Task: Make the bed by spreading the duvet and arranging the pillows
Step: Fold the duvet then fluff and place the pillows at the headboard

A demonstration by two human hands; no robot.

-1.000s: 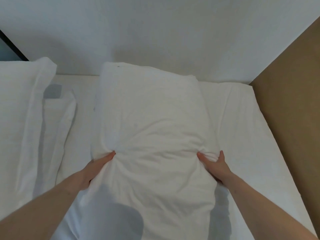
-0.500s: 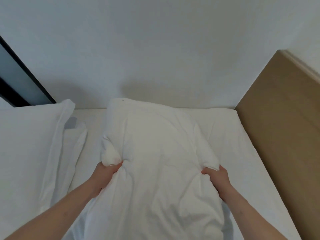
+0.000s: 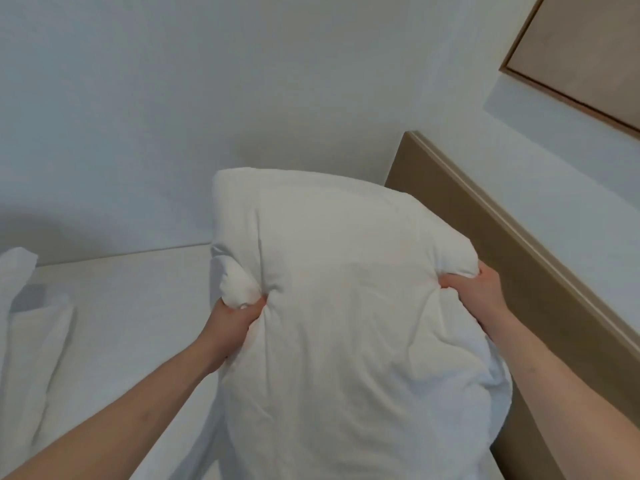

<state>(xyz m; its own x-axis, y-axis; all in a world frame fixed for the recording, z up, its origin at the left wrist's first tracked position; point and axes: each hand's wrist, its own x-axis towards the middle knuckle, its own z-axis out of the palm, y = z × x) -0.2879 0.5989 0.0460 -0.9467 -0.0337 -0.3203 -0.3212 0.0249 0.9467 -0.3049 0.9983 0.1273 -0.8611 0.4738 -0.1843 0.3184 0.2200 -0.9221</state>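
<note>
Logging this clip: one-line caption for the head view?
Both hands, left hand and right hand, grip a white pillow raised above the bed.

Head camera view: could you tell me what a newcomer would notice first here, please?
A big white pillow fills the centre, gripped at its sides by the left hand and right hand. A tan headboard runs along the right, and another pillow lies at the far left on the bed.
</note>
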